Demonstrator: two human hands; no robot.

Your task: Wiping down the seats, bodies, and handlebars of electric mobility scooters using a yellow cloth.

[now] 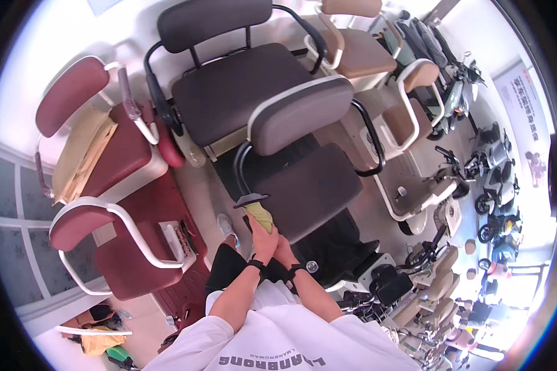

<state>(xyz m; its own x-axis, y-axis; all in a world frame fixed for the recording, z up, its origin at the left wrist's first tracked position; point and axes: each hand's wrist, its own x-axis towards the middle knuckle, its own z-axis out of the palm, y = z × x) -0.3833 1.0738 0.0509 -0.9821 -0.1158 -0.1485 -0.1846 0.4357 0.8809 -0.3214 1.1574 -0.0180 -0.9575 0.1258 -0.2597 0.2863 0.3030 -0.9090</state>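
My left hand (263,241) is closed around a folded yellow-green cloth (259,216), which sticks up past the fingers. A dark grey flat piece (252,200) lies at the cloth's far end; I cannot tell whether it belongs to it. Pressed against the left hand is my right hand (284,252), its fingers curled and partly hidden. Both hands are in front of my body, by the near left corner of a dark brown seat cushion (309,188). A brown backrest (303,114) with black curved armrests rises beyond that cushion.
A wider dark seat (241,86) stands behind. To the left is a red vehicle with a front seat (139,269) and flat cardboard (83,154) on its rear seat. A tan-seated vehicle (405,123) is at right, with several scooters (498,179) beyond. Handlebars (387,284) are near my right elbow.
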